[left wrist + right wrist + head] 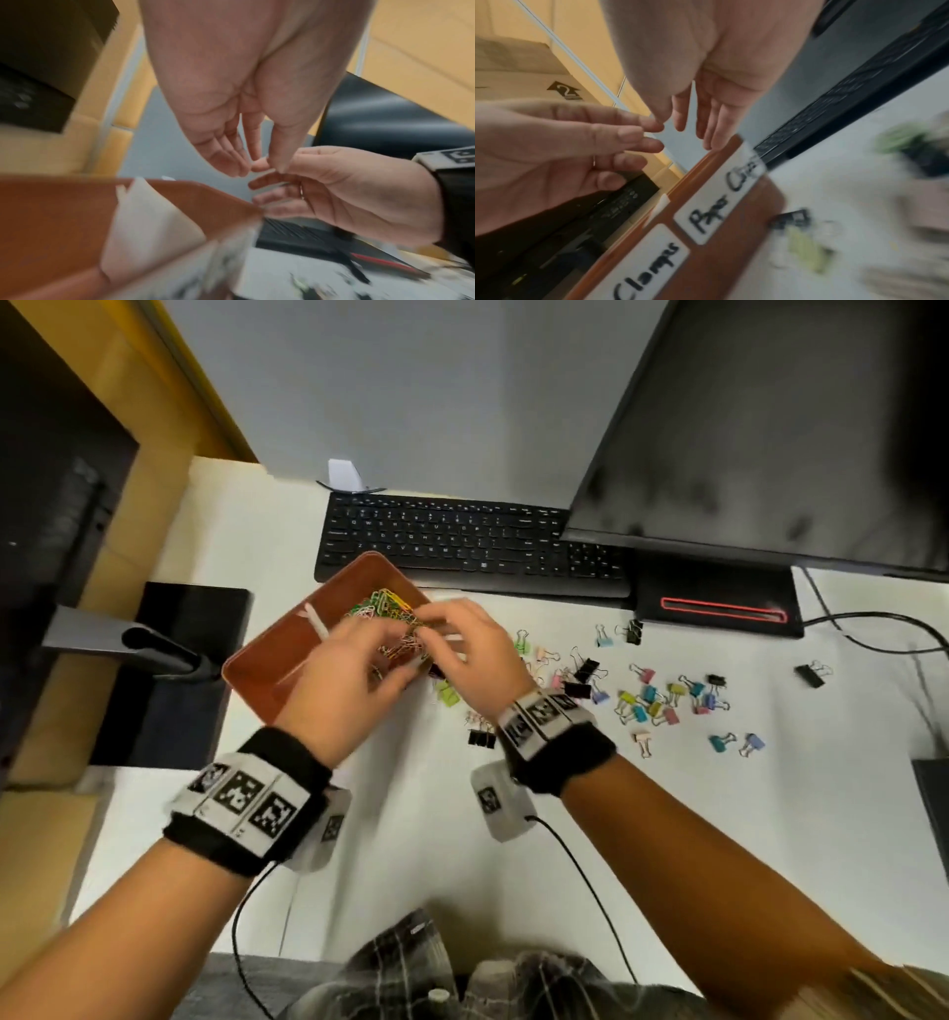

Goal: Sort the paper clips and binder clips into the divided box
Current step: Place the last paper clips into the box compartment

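A brown divided box [267, 660] with a white divider [316, 618] sits tilted on the white desk. A pile of coloured paper clips [382, 603] fills its far compartment. Both hands hover over that pile, fingertips almost touching. My left hand [395, 654] comes in from the left and my right hand [436, 629] from the right. In the wrist views the left hand's [257, 162] and the right hand's [680, 121] fingers are nearly straight, with nothing plainly pinched. White labels reading "Clamps" [649, 270] and "Paper Clips" [721, 203] are on the box's side. Several coloured binder clips [652, 695] lie scattered to the right.
A black keyboard [462, 546] lies just behind the box, with a monitor [770, 428] on its stand [719, 603] at the back right. Black binder clips [480, 737] and a green one [447, 693] lie under my right wrist. A dark stand [169, 660] borders the box's left side.
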A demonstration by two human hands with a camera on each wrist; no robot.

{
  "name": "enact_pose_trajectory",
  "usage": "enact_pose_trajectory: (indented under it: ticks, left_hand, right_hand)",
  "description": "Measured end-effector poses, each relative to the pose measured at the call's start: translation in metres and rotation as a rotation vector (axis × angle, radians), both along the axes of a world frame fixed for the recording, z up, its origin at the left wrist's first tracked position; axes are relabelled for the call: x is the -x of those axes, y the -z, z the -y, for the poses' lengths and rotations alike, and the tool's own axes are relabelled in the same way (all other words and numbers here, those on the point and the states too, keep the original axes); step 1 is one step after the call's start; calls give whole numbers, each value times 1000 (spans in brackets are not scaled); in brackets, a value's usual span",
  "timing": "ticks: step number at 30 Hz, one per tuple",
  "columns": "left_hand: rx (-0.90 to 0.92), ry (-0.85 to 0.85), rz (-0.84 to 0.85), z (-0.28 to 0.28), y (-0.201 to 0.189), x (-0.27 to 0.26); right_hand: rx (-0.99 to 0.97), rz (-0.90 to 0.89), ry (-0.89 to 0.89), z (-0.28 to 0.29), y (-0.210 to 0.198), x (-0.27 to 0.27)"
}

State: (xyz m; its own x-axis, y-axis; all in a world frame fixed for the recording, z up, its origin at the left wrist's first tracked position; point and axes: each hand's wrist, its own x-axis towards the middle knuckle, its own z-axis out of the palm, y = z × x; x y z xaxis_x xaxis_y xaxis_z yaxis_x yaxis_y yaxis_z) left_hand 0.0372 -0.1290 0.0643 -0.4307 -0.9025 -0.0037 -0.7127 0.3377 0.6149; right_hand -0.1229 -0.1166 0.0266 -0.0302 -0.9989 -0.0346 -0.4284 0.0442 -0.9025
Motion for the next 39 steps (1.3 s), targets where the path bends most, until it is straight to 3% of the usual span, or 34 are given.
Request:
enact_pose_trajectory:
  ticks: [3,6,10,14,21,27,34,39]
  left_hand:
    - [-128,135,-18,-27,25,22]
    - [-258,154,94,-38,57,46]
    - [-311,79,223,-28,89,67]
    - [-253,144,283,-17,105,71]
    - [-277,172,228,-33,117,58]
    - [-282,119,124,-39,126,43]
    - [-276,24,34,-40,109,45]
    - [-196,10,-97,-42,68,42]
  right_hand:
    - [-42,-285,144,-40,20,53]
    - [-298,-533,245,-62,37,100]
    - [-510,-636,108,-62,45,128]
    - [-565,-638,-9,-59,51,128]
    - [-490,-439,115,-67,51,129]
    - [-536,-422,139,-72,50,137]
    - [-475,-405,120,-79,51,143]
    - [-372,-359,121,-80,34,140]
